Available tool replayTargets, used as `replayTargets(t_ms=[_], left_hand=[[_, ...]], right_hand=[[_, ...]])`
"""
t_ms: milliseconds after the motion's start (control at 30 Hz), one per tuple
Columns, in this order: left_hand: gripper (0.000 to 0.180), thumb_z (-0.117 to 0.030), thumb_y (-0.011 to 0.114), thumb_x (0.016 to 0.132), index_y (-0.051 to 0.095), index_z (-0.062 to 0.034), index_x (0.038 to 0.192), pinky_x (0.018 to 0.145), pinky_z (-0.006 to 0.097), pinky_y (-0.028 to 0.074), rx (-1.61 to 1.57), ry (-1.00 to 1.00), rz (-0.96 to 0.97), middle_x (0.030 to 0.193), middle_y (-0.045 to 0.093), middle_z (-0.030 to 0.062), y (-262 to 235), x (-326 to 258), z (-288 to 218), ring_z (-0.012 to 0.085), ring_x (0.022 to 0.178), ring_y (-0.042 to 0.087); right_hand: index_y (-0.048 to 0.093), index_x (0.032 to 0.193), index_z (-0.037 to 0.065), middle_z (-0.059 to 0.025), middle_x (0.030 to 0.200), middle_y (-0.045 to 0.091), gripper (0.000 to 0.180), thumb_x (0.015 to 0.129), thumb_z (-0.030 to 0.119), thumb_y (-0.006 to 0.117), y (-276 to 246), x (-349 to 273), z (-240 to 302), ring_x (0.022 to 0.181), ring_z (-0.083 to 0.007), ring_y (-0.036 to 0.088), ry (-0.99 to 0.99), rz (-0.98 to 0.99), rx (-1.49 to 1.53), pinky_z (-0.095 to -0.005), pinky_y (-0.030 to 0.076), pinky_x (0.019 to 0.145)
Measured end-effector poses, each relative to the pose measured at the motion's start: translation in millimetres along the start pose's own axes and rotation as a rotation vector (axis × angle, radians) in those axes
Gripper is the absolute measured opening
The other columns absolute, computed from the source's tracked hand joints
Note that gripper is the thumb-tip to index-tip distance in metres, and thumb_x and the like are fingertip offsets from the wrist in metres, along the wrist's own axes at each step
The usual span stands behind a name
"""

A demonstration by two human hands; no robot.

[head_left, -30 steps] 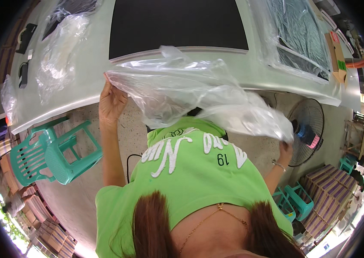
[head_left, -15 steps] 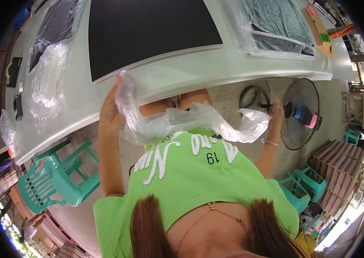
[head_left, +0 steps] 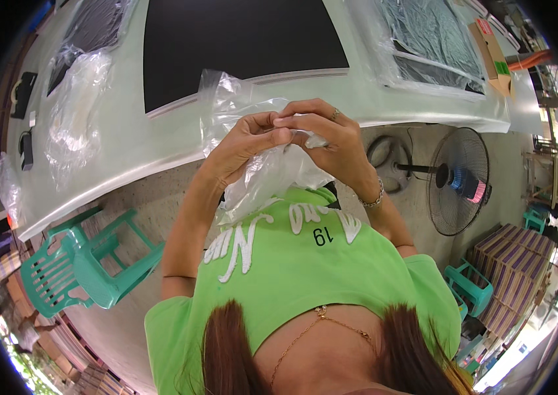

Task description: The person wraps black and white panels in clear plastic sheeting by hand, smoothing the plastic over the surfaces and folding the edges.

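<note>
Left hand (head_left: pixel 242 148), head view: thumb and fingers pinched narrow on clear plastic film (head_left: pixel 272 174). Right hand (head_left: pixel 333 141) meets it fingertip to fingertip, likewise pinched narrow, a bit of film showing by its thumb; ring (head_left: pixel 336 113) on a finger, chain bracelet (head_left: pixel 373 193) on the wrist. Exact grip partly hidden by the fingers.

Clock read from the hands: film bunched, one end spreading to 10–11 o'clock over the table (head_left: pixel 131 135), the rest hanging toward 6–7 in front of the green shirt (head_left: pixel 305 270). Can't tell if the upper end touches the tabletop.

Large black panel (head_left: pixel 242 46) on table, 11 o'clock, pale edge toward the person. Plastic-wrapped panel (head_left: pixel 433 43) at 2 o'clock, cardboard box (head_left: pixel 489 58) just beyond. Second wrapped panel (head_left: pixel 94 29) at 10, crumpled loose plastic (head_left: pixel 78 99) at 9, both on table.

Off the table: standing fan (head_left: pixel 460 181) between 3 and 4, striped stack (head_left: pixel 514 273) at 4, green stool (head_left: pixel 471 289) between 4 and 5, green chair (head_left: pixel 98 276) at 8.
</note>
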State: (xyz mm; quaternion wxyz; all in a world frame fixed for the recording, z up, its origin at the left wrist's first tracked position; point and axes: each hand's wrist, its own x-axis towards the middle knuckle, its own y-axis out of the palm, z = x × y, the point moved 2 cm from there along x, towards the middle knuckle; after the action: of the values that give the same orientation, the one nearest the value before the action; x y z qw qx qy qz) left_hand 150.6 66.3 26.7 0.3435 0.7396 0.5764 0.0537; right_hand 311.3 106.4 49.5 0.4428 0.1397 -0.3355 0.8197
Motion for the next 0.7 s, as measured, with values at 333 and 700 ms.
replayTargets(t_ms=[333, 700], left_hand=[[0.027, -0.024, 0.068, 0.086, 0.059, -0.0036, 0.101, 0.081, 0.030, 0.047, 0.590, 0.221, -0.677, 0.094, 0.060, 0.0021, -122, -59, -21, 0.0142, 0.085, 0.058], [0.026, -0.014, 0.067, 0.082, 0.061, -0.0020, 0.104, 0.088, 0.035, 0.043, 1.219, 0.410, 0.137, 0.103, 0.059, 0.0103, 30, -26, -37, 0.0253, 0.095, 0.058]], right_hand=[[0.053, 0.097, 0.006, 0.0008, 0.058, 0.052, 0.014, 0.096, 0.020, 0.051, -40, -31, -22, 0.045, -0.0021, 0.042, 0.637, -0.051, 0.689, -0.0177, 0.033, 0.042], [0.054, 0.102, 0.005, 0.0050, 0.052, 0.042, 0.029, 0.092, 0.032, 0.058, -31, -15, -1, 0.041, -0.0032, 0.038, 0.728, 0.273, 0.656, -0.0203, 0.030, 0.038]])
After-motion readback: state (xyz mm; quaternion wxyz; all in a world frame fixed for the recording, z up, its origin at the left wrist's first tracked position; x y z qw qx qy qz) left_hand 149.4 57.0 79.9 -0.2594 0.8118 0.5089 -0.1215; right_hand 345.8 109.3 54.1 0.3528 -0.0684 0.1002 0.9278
